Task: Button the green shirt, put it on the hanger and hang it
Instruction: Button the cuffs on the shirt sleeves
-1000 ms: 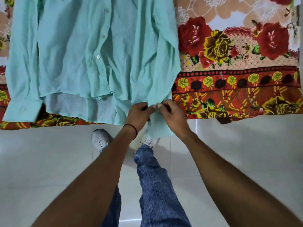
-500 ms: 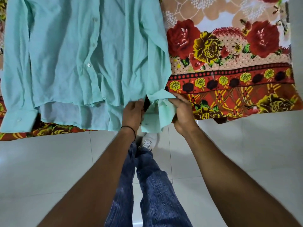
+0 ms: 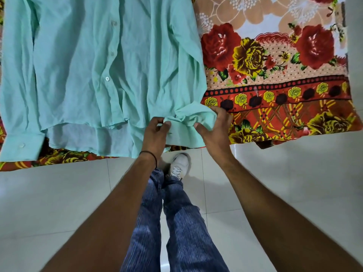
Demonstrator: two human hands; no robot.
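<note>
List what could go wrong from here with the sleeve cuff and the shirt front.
1. Both hands, left and right, bunch the cuff at the bed's edge; it could slip off toward the floor.
2. The green shirt lies wrinkled, so tugging the sleeve may drag the front placket out of line.

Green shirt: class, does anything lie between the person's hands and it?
Nothing visible. The left hand and right hand already grip the cuff of the green shirt.
</note>
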